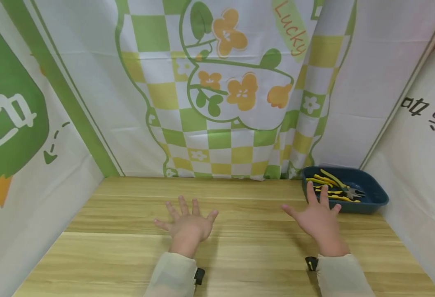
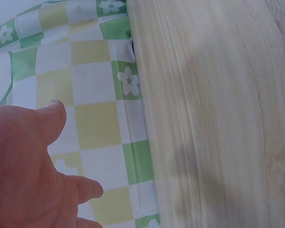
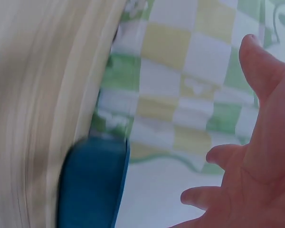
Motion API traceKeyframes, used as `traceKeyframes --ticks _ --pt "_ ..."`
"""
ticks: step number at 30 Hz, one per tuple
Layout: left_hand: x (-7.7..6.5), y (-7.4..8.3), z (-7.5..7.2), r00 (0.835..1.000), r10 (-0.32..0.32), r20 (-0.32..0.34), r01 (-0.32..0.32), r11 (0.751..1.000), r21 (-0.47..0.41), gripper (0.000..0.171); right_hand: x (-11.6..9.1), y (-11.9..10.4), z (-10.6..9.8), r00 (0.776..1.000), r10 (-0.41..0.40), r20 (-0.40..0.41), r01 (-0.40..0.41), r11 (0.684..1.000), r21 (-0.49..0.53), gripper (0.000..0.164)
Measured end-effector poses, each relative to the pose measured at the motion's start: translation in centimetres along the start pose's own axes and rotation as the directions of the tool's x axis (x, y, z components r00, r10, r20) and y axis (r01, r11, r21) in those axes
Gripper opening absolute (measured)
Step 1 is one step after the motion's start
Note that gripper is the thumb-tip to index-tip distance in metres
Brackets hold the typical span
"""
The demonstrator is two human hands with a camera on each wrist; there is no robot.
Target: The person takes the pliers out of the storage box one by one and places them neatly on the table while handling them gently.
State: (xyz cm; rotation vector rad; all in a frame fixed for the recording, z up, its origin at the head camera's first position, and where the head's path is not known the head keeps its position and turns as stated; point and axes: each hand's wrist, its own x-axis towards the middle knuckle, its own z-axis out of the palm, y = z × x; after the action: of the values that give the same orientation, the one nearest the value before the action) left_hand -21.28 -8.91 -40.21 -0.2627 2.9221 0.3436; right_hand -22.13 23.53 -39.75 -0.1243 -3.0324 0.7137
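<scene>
My left hand is spread over the wooden table, its fingers straight and apart, holding nothing. To the right, my right hand is likewise spread with nothing in it; its fingertips overlap the near-left rim of a dark blue basin in the head view. Inside that basin lie pliers with yellow handles and several other yellow-and-black tools, partly hidden behind the fingers. The right wrist view shows the basin's outer wall beside the spread hand. The left wrist view shows only the palm and fingers of the left hand.
A wooden tabletop spreads beneath both hands. Behind it hangs a green, yellow and white checkered curtain. Printed white cloth walls close in the left and right sides. The basin stands at the back right corner.
</scene>
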Motion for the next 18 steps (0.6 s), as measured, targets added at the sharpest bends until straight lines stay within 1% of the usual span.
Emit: traceKeyframes --ticks 2,6,9,13,18 --pt "0.0 -0.1 0.0 1.000 0.000 -0.001 0.000 1.000 0.001 0.093 0.1 1.0 -0.8 1.000 0.003 -0.001 -0.003 1.000 0.011 0.122" --pt "0.1 -0.2 0.0 1.000 -0.001 -0.001 0.001 1.000 0.002 0.092 0.2 3.0 -2.1 0.999 0.039 0.002 -0.039 0.999 0.020 0.121" --pt "0.1 -0.3 0.0 1.000 -0.001 0.000 0.001 1.000 0.002 0.092 0.3 4.7 -3.0 0.997 0.069 -0.020 -0.069 0.997 0.025 0.122" --pt "0.0 -0.4 -0.3 1.000 -0.002 -0.002 0.002 1.000 -0.002 0.091 0.4 7.2 -3.9 0.994 0.099 -0.054 -0.098 0.995 0.031 0.125" --pt "-0.2 -0.6 -0.9 1.000 -0.005 -0.010 0.005 1.000 -0.027 0.090 0.4 10.4 -5.2 0.987 0.154 -0.049 -0.152 0.988 0.034 0.128"
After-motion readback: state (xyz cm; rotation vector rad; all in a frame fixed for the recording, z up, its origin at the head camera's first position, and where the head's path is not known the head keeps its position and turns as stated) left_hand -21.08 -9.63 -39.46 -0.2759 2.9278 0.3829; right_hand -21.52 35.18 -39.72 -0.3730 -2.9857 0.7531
